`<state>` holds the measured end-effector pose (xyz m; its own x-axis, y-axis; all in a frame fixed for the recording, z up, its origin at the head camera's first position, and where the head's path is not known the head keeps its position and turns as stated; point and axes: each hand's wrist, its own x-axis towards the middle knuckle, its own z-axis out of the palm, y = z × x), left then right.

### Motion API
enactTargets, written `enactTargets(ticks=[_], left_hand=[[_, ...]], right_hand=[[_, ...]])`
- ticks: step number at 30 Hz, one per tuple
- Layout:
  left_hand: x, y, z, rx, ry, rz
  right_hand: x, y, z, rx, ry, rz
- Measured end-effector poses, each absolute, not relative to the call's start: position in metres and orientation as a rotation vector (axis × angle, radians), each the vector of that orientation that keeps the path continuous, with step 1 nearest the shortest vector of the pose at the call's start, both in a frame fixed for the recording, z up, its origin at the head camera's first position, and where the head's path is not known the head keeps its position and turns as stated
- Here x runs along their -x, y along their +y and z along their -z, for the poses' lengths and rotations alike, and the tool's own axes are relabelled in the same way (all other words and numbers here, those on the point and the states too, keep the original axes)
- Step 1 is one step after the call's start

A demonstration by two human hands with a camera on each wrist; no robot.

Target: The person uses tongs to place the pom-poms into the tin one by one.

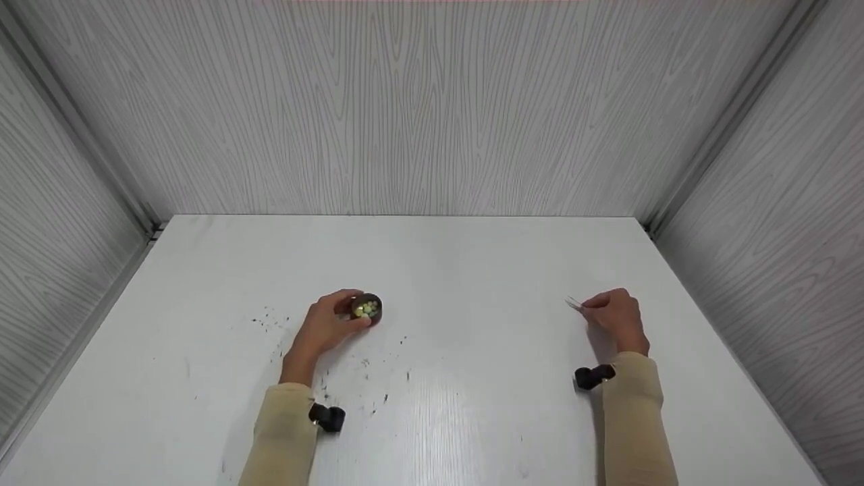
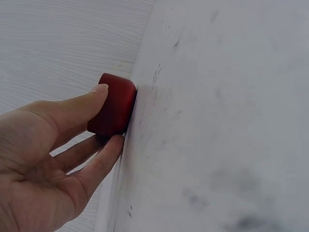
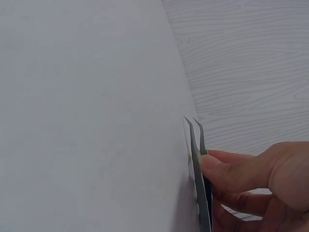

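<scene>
My left hand (image 1: 329, 322) grips a small round cup (image 1: 378, 317) by its side, thumb on one side and fingers on the other. Inside the cup lie several pale yellow-green beads (image 1: 366, 309). The left wrist view shows the cup's outer wall as dark red (image 2: 117, 104), its base at the white tabletop. Over on the right, my right hand (image 1: 615, 317) pinches a pair of tweezers (image 3: 196, 159) between thumb and fingers. The tweezers' bent tips stand apart with nothing between them, close to the tabletop and pointing away from the hand.
The white table (image 1: 466, 283) carries dark specks and smudges (image 1: 364, 364) around the left forearm. Grey wood-grain panels (image 1: 432, 108) rise behind it and on both sides. A small black camera (image 1: 329, 417) sits on each sleeved wrist.
</scene>
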<state>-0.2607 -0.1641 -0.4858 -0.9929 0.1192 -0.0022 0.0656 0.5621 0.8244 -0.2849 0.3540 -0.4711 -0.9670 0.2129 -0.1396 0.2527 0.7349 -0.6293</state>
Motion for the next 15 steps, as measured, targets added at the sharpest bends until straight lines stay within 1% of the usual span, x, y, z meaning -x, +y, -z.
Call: enactTargets(ticks=[15], left_hand=[[0.262, -0.1636, 0.4854, -0.14, 2.711, -1.445]], right_hand=[[0.2814, 0.3607, 0.471, -0.402, 2.914, 1.09]])
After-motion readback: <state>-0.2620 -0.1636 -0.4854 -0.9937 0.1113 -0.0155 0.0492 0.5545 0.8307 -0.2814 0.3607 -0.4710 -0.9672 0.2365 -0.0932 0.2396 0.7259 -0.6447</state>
